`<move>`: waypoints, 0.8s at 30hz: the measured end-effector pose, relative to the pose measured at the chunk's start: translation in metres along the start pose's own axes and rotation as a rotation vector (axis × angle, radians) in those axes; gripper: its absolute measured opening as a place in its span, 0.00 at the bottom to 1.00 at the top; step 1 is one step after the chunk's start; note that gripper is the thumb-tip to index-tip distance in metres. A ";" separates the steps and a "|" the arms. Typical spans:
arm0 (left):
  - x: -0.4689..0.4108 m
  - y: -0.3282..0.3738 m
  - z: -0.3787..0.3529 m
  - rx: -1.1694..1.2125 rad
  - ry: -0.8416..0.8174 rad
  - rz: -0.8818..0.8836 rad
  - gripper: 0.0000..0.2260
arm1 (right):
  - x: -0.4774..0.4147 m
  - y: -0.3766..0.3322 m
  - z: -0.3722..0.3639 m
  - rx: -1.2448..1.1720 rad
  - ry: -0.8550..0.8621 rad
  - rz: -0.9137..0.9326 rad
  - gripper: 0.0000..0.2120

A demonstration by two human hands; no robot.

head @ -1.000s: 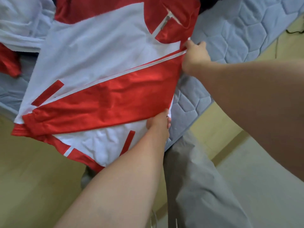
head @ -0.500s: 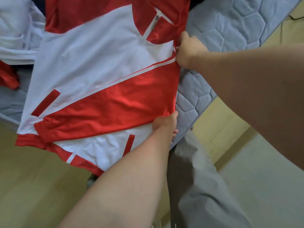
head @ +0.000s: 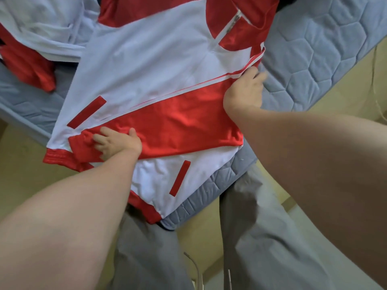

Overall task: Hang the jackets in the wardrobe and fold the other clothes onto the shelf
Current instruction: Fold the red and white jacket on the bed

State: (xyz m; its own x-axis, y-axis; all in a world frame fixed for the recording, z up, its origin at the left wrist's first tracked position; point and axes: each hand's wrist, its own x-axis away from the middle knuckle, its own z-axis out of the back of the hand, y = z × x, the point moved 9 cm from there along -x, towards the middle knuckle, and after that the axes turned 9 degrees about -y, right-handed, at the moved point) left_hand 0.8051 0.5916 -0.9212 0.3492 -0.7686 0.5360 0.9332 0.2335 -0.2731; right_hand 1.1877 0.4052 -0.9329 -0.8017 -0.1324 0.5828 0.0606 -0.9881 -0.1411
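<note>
Presently, a red-and-white jacket [head: 159, 65] lies spread flat on the quilted grey-blue mattress [head: 326, 49], front up. Its hem end hangs a little past the mattress's near corner, and its collar with the short zip [head: 232, 24] points toward the mattress's far side. One red sleeve [head: 180, 124] is folded across the body of the jacket, running roughly along the mattress's near edge. The left hand [head: 117, 143] rests on the cuff end of that sleeve, fingers spread and flat, pressing the cloth down onto the mattress. The right hand [head: 245, 91] sits at the jacket's shoulder edge, just where the fabric meets bare mattress, with the thumb against the white piping. Its fingers are blurred, so it cannot be told whether it pinches the cloth or only presses on it. A second red-and-white garment [head: 31, 38] lies crumpled on the mattress's far left part, touching the jacket. The person's grey trousers [head: 146, 258] stand against the mattress's near corner, above the wooden floor [head: 21, 164].
</note>
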 end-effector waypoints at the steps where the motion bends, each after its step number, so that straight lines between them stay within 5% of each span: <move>1: -0.009 -0.011 -0.009 0.022 -0.056 0.045 0.36 | 0.002 -0.004 -0.007 0.024 -0.020 0.005 0.18; 6: -0.022 -0.046 -0.034 0.073 -0.172 0.176 0.38 | 0.004 -0.008 -0.030 0.234 -0.119 0.040 0.33; 14: -0.003 -0.040 -0.028 0.032 -0.142 0.152 0.36 | 0.000 -0.008 -0.022 0.145 -0.175 0.015 0.38; 18: 0.061 0.024 -0.008 -0.042 0.120 -0.433 0.20 | 0.001 -0.004 -0.011 0.061 -0.135 0.042 0.32; 21: 0.136 0.084 -0.042 -0.113 -0.058 -0.943 0.07 | -0.008 -0.003 0.009 0.008 -0.024 0.014 0.26; 24: 0.206 0.123 -0.081 -0.162 -0.286 -1.214 0.12 | -0.016 -0.007 0.022 0.146 0.046 0.030 0.28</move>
State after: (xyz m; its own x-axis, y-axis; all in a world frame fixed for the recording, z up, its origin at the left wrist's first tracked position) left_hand 0.9852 0.4139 -0.9092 -0.7009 -0.2750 0.6581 0.6509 -0.6237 0.4327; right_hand 1.2133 0.4129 -0.9232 -0.8242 -0.1621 0.5426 0.1684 -0.9850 -0.0383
